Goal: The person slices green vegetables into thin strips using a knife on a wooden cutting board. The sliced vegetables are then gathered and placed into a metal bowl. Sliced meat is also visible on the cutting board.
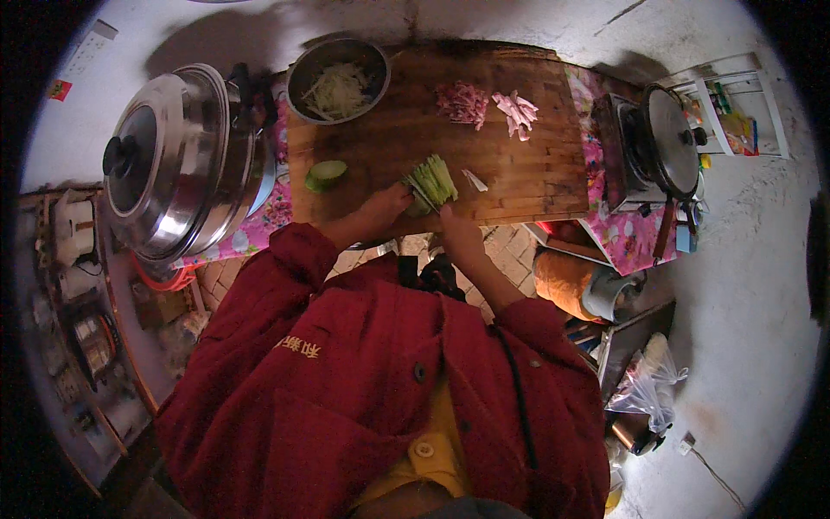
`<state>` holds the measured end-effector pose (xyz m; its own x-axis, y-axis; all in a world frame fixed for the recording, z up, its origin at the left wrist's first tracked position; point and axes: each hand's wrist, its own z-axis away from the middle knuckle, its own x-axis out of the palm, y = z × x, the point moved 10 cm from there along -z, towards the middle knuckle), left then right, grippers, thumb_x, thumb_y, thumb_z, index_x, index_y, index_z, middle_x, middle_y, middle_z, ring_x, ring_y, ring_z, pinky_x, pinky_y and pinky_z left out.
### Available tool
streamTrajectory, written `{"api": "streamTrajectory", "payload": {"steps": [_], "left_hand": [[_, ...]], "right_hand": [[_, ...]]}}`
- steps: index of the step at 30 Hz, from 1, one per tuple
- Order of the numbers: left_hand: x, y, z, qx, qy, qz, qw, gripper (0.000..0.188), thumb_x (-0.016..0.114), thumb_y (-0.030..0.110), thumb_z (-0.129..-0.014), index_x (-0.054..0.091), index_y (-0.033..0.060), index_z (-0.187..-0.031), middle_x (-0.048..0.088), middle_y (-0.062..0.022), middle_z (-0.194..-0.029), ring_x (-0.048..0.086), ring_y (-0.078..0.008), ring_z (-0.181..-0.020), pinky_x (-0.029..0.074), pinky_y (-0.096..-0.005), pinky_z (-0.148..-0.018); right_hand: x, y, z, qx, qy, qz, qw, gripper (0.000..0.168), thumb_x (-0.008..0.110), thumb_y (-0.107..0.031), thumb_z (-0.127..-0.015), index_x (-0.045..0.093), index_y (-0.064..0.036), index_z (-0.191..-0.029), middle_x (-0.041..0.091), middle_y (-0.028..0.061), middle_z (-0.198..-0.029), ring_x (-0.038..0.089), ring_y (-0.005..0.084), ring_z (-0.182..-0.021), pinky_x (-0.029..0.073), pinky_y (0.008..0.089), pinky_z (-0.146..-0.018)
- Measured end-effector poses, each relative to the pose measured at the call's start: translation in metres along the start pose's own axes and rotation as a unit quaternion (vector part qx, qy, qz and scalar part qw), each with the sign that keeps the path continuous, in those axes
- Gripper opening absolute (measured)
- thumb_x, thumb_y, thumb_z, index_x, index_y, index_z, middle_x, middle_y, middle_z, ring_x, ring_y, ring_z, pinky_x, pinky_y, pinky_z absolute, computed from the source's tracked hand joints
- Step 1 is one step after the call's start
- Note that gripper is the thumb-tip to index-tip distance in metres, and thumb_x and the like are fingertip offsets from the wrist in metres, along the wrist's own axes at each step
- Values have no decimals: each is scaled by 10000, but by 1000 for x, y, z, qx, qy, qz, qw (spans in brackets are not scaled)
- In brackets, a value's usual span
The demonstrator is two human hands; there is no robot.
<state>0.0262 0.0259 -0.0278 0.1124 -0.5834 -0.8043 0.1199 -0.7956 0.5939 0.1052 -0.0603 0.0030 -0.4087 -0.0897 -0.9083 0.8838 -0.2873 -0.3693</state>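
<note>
My left hand [390, 202] rests its fingers against a fanned pile of sliced green vegetable [432, 181] near the front edge of a wooden cutting board [532, 168]. My right hand [459, 228] is closed at the pile's near side, around what looks like a knife handle; a thin blade edge [426, 198] shows between the hands. To the right of the pile lie a few pale slivers [475, 180]. A cut green vegetable piece [325, 176] sits at the board's left. Farther back are shredded meat [462, 104] and pale pink meat strips [516, 114].
A metal bowl [382, 87] of pale shreds stands at the board's back left. A large lidded steel pot [211, 149] is on the left, and a lidded pan [663, 139] sits on a stove [616, 175] at right, its handle pointing towards me. A floral tablecloth [626, 250] shows beneath.
</note>
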Motion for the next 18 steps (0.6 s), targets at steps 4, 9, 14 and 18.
{"api": "streamTrajectory", "payload": {"steps": [4, 9, 14, 18], "left_hand": [[-4, 2, -1, 7, 27, -17, 999, 543, 685, 287, -750, 509, -33, -1152, 507, -224, -1118, 492, -400, -1040, 479, -438, -821], [-21, 20, 0, 15, -21, -36, 999, 394, 628, 218, -781, 543, -32, -1073, 515, -185, -1072, 502, -372, -1010, 478, -426, -831], [15, -14, 2, -10, -19, -90, 996, 379, 639, 238, -779, 563, -31, -1035, 524, -175, -1045, 502, -362, -1012, 475, -422, -840], [2, -4, 1, -34, 9, -20, 999, 461, 662, 300, -780, 558, -40, -1072, 530, -194, -1081, 502, -374, -1044, 473, -436, -850]], "right_hand": [[25, 7, 3, 62, -40, -26, 997, 256, 514, -54, -801, 422, -37, -1039, 616, 238, -748, 618, 433, -702, 475, 521, -586], [46, 11, -9, 82, -15, -42, 996, 231, 489, -51, -816, 476, -9, -1043, 611, 255, -749, 618, 424, -690, 480, 519, -583], [40, 19, -9, 2, 63, -12, 998, 297, 556, -99, -788, 401, -21, -1029, 619, 229, -725, 611, 431, -673, 480, 524, -598], [19, 7, -1, 39, -37, -37, 998, 272, 545, -87, -796, 405, -25, -1021, 617, 232, -725, 607, 440, -679, 480, 527, -604]]}}
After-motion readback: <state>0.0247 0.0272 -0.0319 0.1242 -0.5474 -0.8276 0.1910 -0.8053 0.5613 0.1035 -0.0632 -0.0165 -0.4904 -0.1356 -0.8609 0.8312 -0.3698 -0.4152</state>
